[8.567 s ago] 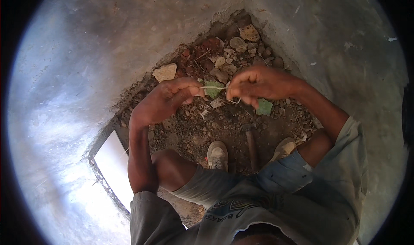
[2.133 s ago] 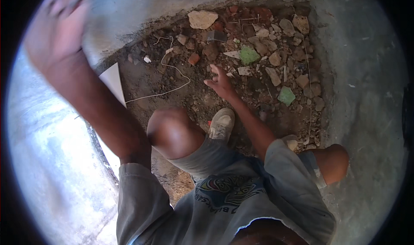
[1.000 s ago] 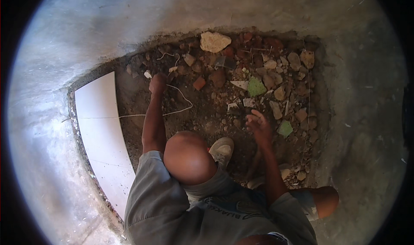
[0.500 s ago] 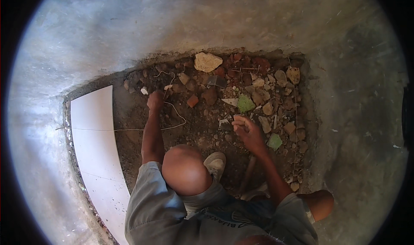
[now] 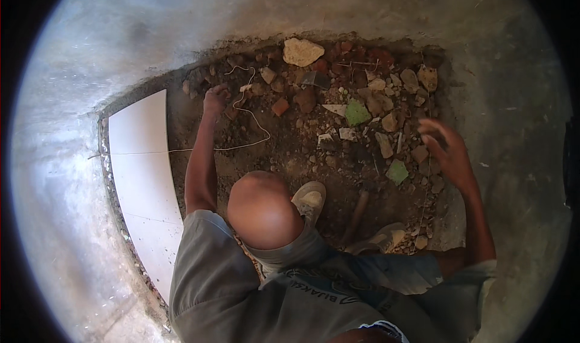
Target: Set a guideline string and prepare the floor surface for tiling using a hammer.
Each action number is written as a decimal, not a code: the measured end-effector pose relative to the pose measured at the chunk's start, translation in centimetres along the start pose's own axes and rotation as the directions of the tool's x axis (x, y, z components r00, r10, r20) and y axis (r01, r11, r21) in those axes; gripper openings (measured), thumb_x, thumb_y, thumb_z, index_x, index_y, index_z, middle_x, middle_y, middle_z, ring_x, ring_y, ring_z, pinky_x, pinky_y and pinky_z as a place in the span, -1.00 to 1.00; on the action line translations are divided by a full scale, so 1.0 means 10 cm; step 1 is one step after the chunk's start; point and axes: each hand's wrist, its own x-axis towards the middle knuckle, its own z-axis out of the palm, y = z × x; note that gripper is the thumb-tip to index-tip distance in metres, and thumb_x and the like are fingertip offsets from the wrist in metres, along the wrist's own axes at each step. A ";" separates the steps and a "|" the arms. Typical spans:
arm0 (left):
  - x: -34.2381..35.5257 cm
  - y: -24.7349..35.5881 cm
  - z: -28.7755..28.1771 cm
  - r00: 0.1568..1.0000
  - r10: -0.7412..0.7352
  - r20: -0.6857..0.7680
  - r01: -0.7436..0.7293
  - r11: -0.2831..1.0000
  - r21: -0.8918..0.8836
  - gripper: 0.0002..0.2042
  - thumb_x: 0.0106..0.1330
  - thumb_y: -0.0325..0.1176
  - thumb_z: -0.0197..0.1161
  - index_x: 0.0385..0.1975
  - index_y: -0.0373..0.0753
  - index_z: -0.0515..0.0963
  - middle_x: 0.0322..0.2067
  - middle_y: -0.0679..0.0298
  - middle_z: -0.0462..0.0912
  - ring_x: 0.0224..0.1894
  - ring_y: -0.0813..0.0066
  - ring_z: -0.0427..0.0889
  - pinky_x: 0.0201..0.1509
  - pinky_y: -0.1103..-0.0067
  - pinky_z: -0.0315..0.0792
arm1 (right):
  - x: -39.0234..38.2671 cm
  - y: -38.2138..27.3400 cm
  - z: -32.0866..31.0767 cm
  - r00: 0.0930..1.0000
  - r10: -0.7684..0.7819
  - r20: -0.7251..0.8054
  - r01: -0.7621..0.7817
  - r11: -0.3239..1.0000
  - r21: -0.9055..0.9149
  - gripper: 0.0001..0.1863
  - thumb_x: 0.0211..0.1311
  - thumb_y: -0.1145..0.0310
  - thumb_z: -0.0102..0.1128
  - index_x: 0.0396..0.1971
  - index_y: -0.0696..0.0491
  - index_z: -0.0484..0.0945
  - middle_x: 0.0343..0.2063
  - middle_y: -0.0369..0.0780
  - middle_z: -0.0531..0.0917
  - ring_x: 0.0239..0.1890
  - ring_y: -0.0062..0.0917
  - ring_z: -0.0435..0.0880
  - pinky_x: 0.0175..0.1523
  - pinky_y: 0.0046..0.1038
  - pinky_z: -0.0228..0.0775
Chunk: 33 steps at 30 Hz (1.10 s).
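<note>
My left hand [image 5: 215,99] reaches among small stones at the upper left, fingers curled; whatever it holds is too small to make out. A thin white string [image 5: 260,125] winds beside it and runs left across a pale board [image 5: 138,180]. My right hand [image 5: 442,147] is open above the right edge of the rubble, fingers apart and slightly bent, near a second thin string [image 5: 423,234] that runs along that edge. Green fragments [image 5: 356,112] lie among grey and reddish stones, with a large pale stone [image 5: 302,52] at the back.
Plastered walls [image 5: 495,89] surround the dirt and rubble patch [image 5: 284,159]. My bare knee [image 5: 264,213] and shoe [image 5: 311,199] are low in the middle. A rod-like handle [image 5: 357,213] lies beside the shoe.
Since half a second ago my right hand has moved right, from the middle rubble to its right edge. My left hand has shifted slightly among the stones, and the whole view has shifted.
</note>
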 end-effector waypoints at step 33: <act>-1.56 2.96 0.53 0.499 0.110 0.860 -0.097 0.993 -0.071 -0.80 0.45 -0.31 0.20 -0.04 -0.18 0.65 -0.40 0.41 0.65 -0.37 0.72 0.51 -0.21 0.65 0.42 | -0.16 -0.34 0.09 0.985 -0.166 0.040 0.148 0.948 0.281 -0.28 0.24 0.34 0.38 0.39 -0.05 0.28 0.32 -0.17 0.42 0.23 -0.38 0.51 0.13 -0.36 0.51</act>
